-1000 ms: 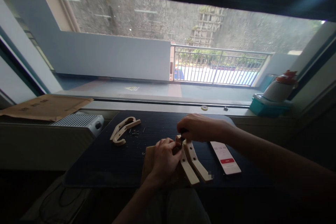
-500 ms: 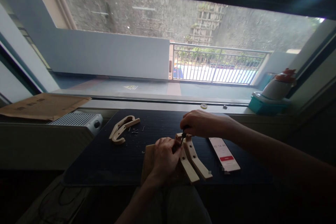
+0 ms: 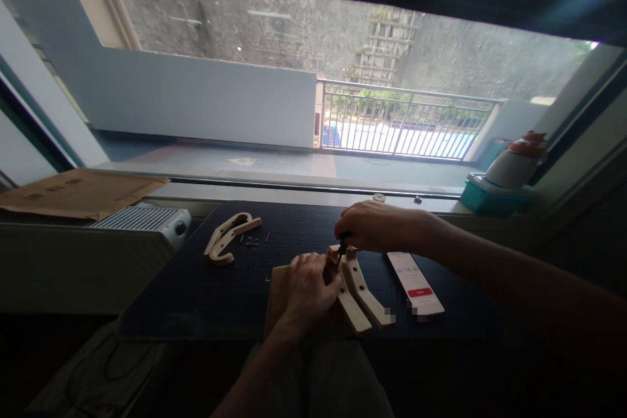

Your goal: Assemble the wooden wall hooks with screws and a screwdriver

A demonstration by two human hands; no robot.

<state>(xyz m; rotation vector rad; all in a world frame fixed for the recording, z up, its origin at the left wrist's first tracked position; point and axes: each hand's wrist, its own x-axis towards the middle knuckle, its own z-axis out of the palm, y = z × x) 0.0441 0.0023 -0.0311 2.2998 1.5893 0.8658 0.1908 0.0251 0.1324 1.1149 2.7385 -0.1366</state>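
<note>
My right hand [image 3: 366,225] is closed around the handle of a dark screwdriver [image 3: 341,251], which points down at a pale curved wooden hook [image 3: 353,310]. My left hand [image 3: 312,284] grips that hook beside the screwdriver's tip; its fingertips are partly hidden there. Under my left hand lies a brown wooden block [image 3: 277,294]. A second wooden hook [image 3: 368,294], with dark holes along it, lies close along the right side of the first. Whether a screw sits under the tip is too small to tell.
Two more wooden hooks [image 3: 230,240] and several loose screws [image 3: 251,241] lie on the dark table [image 3: 196,300] at left. A phone [image 3: 416,284] showing a running timer rests at right. Beyond are a heater [image 3: 166,225], brown envelope [image 3: 83,192] and teal box [image 3: 494,196] by the window.
Both hands keep nearly the same place, the screwdriver still on the hook. The view has shifted slightly, and the phone's timer has advanced.
</note>
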